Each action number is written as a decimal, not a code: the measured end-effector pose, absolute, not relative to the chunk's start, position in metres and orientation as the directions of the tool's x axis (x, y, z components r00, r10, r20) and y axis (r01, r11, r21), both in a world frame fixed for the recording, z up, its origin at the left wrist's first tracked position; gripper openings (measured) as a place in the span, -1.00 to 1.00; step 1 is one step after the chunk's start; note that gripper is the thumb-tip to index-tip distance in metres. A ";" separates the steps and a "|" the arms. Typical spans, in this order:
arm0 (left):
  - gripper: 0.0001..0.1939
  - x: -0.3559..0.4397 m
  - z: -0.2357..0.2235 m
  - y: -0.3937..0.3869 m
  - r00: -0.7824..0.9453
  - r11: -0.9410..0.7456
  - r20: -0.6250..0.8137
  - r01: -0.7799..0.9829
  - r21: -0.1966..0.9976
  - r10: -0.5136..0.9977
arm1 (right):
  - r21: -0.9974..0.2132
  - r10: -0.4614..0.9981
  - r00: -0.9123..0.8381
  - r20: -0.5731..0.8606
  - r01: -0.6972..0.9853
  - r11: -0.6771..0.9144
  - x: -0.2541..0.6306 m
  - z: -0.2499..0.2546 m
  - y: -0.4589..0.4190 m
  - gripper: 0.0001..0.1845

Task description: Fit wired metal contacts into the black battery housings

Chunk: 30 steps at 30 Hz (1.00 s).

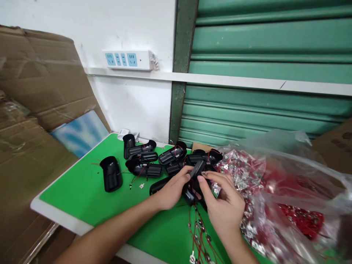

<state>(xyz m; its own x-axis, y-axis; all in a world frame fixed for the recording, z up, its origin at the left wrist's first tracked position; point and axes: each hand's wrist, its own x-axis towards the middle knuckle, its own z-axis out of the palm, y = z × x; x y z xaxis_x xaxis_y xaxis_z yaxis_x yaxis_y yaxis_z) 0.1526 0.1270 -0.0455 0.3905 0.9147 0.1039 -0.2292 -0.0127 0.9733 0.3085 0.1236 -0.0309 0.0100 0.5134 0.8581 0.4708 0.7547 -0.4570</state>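
My left hand [172, 190] grips a small black plastic housing [197, 169] over the near right part of the table. Close against its right side is my right hand [224, 203], thumb and forefinger pinched together. What those fingertips hold is too small to make out. Below the hands, a bunch of red wires with small metal contact tabs [195, 234] spreads toward the table's front edge. More black housings [145, 169] with thin red wires lie behind my hands. One black housing [112, 176] stands apart on the left, and a loose metal tab [141, 186] lies right of it.
A large clear plastic bag [277, 198] full of red wires and metal tabs covers the table's right side. Cardboard [41, 80] stands at the left. Behind the green table [79, 198] are a wall-mounted power strip [126, 59] and a green shutter [264, 40].
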 end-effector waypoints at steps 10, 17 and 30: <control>-0.60 0.157 -0.050 0.130 0.413 0.206 -0.039 -0.368 0.907 0.910 | -0.944 0.938 0.162 0.306 -0.077 0.321 0.298 -0.033 0.121 -0.46; -0.55 0.155 -0.050 0.129 0.435 0.214 -0.035 -0.370 0.904 0.900 | -0.933 0.926 0.133 0.353 -0.021 0.359 0.301 -0.036 0.122 -0.52; -0.72 0.144 -0.037 0.123 0.397 -0.167 0.179 -0.064 0.984 0.900 | -0.453 0.555 -0.088 0.827 0.479 0.752 0.310 -0.038 0.128 -0.68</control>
<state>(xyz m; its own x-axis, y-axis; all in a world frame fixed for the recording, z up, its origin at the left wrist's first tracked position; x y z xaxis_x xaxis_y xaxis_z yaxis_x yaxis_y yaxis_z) 0.1444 0.1232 -0.0374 0.3974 0.9001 0.1787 -0.0638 -0.1671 0.9839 0.3095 0.1285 -0.0377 -0.0882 0.5546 0.8274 0.4787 0.7521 -0.4530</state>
